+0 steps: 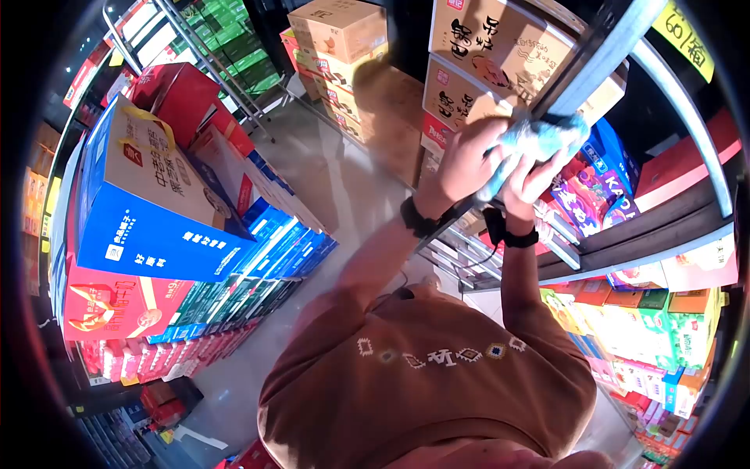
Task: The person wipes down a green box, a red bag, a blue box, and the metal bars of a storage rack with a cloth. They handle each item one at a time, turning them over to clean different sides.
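Observation:
My left hand [467, 160] and my right hand [533, 178] are raised together at the upper right, each with a black band at the wrist. Between them is a crumpled light blue cloth [539, 137], with the fingers of both hands closed on it. The cloth lies against the metal upright of a rack [598, 59], partly wrapped around it. Some fingertips are hidden behind the cloth and the post. Brown cartons [469, 90] with dark lettering stand just behind my left hand.
Blue and brown gift boxes [156, 227] are stacked at the left. More cartons [340, 35] stand at the top, beside the grey floor [312, 156]. Curved metal rails [687, 117] and a shelf of colourful packages [664, 328] are at the right.

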`<state>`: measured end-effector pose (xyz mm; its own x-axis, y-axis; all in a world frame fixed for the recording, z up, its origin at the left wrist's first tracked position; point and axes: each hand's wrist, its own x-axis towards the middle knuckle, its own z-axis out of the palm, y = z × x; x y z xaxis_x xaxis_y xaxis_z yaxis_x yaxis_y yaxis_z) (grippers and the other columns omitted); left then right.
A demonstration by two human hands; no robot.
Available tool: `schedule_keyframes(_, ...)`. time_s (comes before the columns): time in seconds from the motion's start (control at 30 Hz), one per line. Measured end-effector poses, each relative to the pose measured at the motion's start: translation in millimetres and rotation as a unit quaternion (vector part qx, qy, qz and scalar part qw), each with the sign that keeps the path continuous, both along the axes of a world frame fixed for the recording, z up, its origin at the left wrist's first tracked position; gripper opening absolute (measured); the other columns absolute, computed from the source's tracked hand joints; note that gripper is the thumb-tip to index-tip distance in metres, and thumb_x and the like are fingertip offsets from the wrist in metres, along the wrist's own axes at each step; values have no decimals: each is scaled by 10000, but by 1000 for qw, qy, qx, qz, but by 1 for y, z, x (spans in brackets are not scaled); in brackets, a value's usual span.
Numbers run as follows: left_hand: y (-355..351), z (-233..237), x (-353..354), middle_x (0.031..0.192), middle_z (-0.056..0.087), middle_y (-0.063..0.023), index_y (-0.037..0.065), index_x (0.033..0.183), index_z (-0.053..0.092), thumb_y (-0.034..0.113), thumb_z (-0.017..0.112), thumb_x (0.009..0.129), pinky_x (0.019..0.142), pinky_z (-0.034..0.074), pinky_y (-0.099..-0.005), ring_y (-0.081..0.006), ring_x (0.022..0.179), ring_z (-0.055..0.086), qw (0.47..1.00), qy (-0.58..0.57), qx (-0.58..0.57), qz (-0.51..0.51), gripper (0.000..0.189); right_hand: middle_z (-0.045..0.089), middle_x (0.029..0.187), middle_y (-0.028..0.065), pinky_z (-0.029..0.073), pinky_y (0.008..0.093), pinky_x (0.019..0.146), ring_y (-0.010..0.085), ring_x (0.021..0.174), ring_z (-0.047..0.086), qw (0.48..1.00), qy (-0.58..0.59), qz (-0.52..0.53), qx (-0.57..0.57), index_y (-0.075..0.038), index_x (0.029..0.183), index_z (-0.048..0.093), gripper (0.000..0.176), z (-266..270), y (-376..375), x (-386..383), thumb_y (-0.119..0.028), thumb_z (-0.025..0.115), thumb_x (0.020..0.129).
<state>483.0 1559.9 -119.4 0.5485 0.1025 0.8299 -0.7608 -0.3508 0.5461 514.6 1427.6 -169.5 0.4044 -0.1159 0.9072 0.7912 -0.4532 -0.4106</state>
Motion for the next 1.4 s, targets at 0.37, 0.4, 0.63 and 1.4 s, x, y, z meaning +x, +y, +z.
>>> schedule_keyframes(0.37,45,-108,-49,1101,628,-135,33,1090,617,76,683,797,822,497,-420,-351,988,609,991,117,38,58,303,373,1363,371,258,587,1071,535,1271,356,971,-20,-101,-218,52,1406,281,570,-96,9,-40,-78,573,935)
schedule_keyframes(0.4,55,-91,-64,1114,627,-126,39,1104,619,62,678,792,818,499,-418,-347,982,611,988,109,54,98,319,363,1371,369,254,601,1059,529,1273,359,970,-40,-107,-214,37,1402,293,579,-90,18,-42,-70,591,916)
schedule_keyframes(0.63,154,0,-168,1084,623,-114,67,989,656,-4,710,728,823,476,-399,-313,940,594,894,-122,161,401,275,659,1004,142,371,547,976,391,960,602,958,57,255,-119,-34,1018,686,261,-37,149,-73,-143,658,781)
schedule_keyframes(1.4,322,-20,-342,1154,566,-124,132,1096,703,-93,691,630,865,442,-377,-300,1044,510,694,-16,216,687,517,507,1204,355,371,589,1020,593,1197,415,899,-115,394,-151,26,951,570,174,-14,402,-217,-87,638,838)
